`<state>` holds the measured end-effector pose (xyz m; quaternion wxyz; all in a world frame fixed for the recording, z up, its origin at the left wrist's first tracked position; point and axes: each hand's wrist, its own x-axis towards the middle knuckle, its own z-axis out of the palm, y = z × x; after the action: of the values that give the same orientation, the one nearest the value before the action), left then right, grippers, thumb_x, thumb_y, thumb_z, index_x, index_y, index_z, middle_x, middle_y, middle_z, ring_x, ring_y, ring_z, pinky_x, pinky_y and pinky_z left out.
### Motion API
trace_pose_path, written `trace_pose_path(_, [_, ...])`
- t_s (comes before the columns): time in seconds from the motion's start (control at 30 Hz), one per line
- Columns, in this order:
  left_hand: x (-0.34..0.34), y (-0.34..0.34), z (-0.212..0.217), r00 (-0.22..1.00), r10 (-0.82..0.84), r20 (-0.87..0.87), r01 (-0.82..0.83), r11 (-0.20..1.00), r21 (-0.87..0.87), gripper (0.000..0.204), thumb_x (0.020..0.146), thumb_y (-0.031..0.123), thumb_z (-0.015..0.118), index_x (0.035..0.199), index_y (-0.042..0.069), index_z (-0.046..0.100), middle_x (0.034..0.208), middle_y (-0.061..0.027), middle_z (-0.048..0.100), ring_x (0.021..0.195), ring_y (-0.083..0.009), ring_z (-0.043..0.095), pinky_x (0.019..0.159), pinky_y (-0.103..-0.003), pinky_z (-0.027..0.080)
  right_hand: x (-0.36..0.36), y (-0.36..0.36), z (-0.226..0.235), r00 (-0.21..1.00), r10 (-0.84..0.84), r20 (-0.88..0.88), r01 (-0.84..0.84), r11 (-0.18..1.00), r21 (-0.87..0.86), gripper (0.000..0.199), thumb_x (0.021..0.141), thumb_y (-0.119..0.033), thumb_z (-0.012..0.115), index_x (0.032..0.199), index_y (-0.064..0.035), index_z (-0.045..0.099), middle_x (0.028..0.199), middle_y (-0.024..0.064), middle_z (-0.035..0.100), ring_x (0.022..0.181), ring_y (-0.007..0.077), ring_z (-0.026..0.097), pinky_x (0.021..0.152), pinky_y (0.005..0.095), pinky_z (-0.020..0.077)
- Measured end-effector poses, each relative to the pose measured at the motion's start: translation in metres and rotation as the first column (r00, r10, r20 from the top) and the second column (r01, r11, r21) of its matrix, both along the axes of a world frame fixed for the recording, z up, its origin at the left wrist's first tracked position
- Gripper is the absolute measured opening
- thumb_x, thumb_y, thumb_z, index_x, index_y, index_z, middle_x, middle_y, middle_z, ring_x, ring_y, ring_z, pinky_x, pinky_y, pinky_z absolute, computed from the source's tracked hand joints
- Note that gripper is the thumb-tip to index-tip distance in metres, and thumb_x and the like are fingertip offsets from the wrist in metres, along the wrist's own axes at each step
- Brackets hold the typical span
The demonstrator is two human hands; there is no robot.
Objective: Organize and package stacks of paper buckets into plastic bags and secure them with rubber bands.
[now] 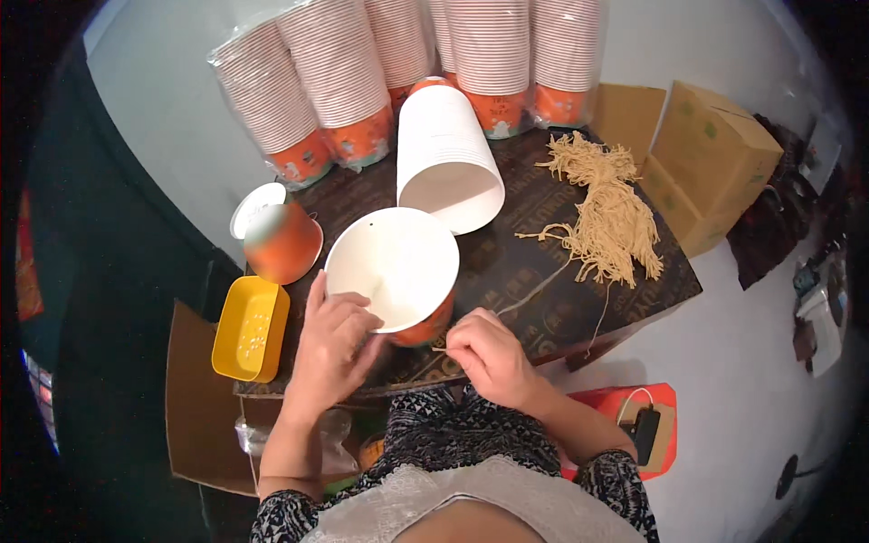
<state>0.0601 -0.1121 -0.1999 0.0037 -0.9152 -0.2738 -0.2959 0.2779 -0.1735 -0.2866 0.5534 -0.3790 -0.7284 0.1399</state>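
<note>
On the dark tabletop (493, 271), I'd steady that round orange-and-white paper bucket (398, 262), left hand (333, 339) clamping its rim, right hand (491, 355) pinching tan string (536, 293).

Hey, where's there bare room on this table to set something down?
Try the dark tabletop between the lying white cup stack and the tan string bundle. Another patch lies between that stack and the orange cup. It's crowded along the back, with bagged cup stacks, and front left, around the left hand.
</note>
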Motion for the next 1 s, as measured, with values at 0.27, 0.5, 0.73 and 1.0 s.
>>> trace_pose_path(0.27, [0.014,-0.007,-0.005,0.999,-0.022,0.041,0.025,0.997,-0.068,0.02,0.07,-0.003,0.071,0.085,0.005,0.061,0.08,-0.0071,0.062,0.09,-0.0257,0.064,0.112,-0.059,0.026,-0.018,-0.004,-0.009,0.83,0.023,-0.558,-0.187,0.953,-0.238,0.035,0.09,0.007,0.057,0.121,-0.0009,0.042,0.086,0.004,0.059,0.078,0.0091,0.058,0.071,0.0225,0.0478])
trace_pose_path(0.5, [0.016,-0.009,-0.006,0.997,-0.048,0.053,0.051,0.997,-0.052,0.022,0.068,-0.001,0.075,0.083,0.006,0.06,0.078,-0.0072,0.061,0.085,-0.0254,0.064,0.109,-0.059,0.028,-0.016,-0.006,0.001,0.815,-0.003,-0.579,-0.205,0.934,-0.294,0.034,0.089,0.008,0.056,0.119,-0.0013,0.043,0.084,0.0036,0.059,0.077,0.0073,0.057,0.069,0.0206,0.046])
trace_pose_path(0.73, [0.016,-0.013,-0.003,0.998,-0.04,0.048,0.043,0.997,-0.068,0.022,0.068,0.001,0.076,0.085,0.005,0.061,0.08,-0.0075,0.063,0.087,-0.0251,0.064,0.11,-0.059,0.028,-0.017,-0.004,0.004,0.791,-0.005,-0.611,-0.229,0.925,-0.304,0.033,0.089,0.008,0.056,0.118,-0.0012,0.043,0.083,0.0034,0.059,0.077,0.0072,0.057,0.07,0.021,0.0461])
trace_pose_path(1.0, [0.015,-0.003,0.02,0.994,-0.054,0.097,0.076,0.967,-0.241,0.018,0.08,0.002,0.065,0.098,0.003,0.064,0.09,-0.0118,0.064,0.092,-0.0313,0.063,0.108,-0.053,0.034,-0.016,-0.002,0.005,0.793,0.008,-0.609,-0.247,0.918,-0.31,0.033,0.089,0.007,0.056,0.118,-0.0012,0.043,0.083,0.0032,0.058,0.077,0.0075,0.057,0.072,0.0212,0.0462])
